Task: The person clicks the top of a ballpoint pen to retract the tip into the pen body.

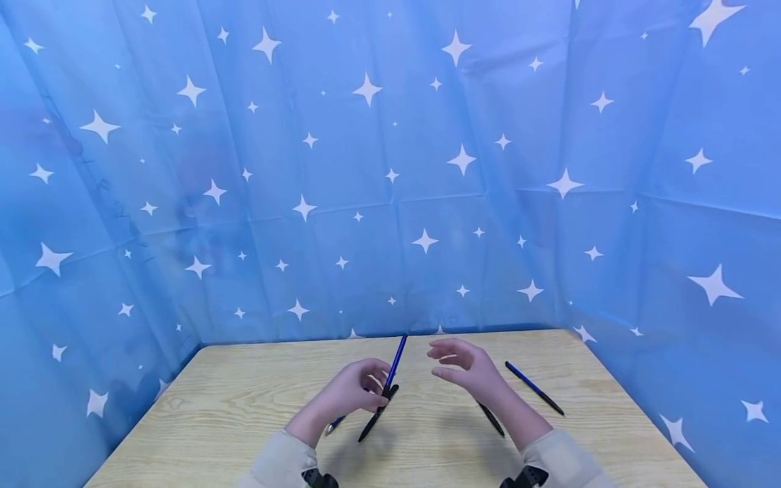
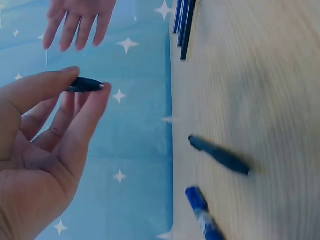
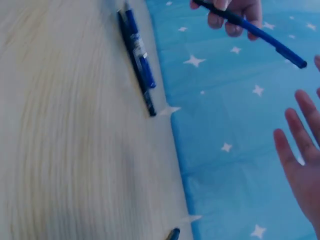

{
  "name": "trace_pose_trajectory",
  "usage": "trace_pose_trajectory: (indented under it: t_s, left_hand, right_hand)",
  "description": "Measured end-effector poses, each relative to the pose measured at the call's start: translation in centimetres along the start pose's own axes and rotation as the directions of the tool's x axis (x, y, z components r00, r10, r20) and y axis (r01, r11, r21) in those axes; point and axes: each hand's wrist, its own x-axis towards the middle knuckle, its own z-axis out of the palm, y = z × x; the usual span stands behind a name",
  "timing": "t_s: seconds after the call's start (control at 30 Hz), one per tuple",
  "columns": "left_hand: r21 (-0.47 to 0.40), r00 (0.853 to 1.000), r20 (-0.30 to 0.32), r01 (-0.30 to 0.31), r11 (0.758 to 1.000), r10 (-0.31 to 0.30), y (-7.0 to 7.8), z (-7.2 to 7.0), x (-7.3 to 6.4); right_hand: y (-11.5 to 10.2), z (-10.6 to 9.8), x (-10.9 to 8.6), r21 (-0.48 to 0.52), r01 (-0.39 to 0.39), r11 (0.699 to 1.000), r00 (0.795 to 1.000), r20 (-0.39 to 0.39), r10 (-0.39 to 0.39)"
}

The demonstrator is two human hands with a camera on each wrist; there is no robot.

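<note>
My left hand (image 1: 350,390) pinches a blue pen (image 1: 396,359) between thumb and fingertips, above the table. The pen slants upward in the head view, its blue end up and its black part at the fingers. Seen end-on in the left wrist view, its dark tip (image 2: 85,85) points out past the thumb. My right hand (image 1: 466,369) hovers to the right of the pen, holding nothing, its fingers spread and slightly bent. Beneath the left hand a black pen (image 1: 369,427) lies on the table beside another blue pen (image 1: 333,425), which the hand partly hides.
Right of the right forearm, a blue pen with a black end (image 1: 535,388) lies on the wooden table (image 1: 256,386). Another black pen (image 1: 491,420) shows partly behind that forearm. A blue curtain with white stars (image 1: 366,203) hangs behind the table and along both sides.
</note>
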Motion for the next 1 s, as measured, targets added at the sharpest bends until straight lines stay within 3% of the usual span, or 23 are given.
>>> trace_pose_trajectory:
  t_s: [0.23,0.5,0.8,1.0]
  left_hand:
    - [-0.128,1.000,-0.015,-0.015,0.992,0.014,1.0,2.0,0.0]
    - [-0.211,0.998,-0.050,-0.050,0.976,0.040,1.7,4.1,-0.2]
    - [-0.272,0.996,-0.084,-0.003,0.962,-0.021,1.9,5.5,-0.1]
    - [-0.350,0.988,-0.130,0.034,0.936,-0.085,2.2,6.6,0.0]
  right_hand:
    - [-0.9,0.6,0.3,0.129,0.033,0.991,0.998,-0.065,-0.025]
    - [-1.7,1.0,0.4,0.179,0.008,0.984,0.992,-0.125,0.014]
    - [-2.6,1.5,0.5,0.286,0.043,0.957,0.988,-0.152,0.001]
    - [-2.7,1.9,0.4,0.351,0.072,0.934,0.986,-0.168,-0.013]
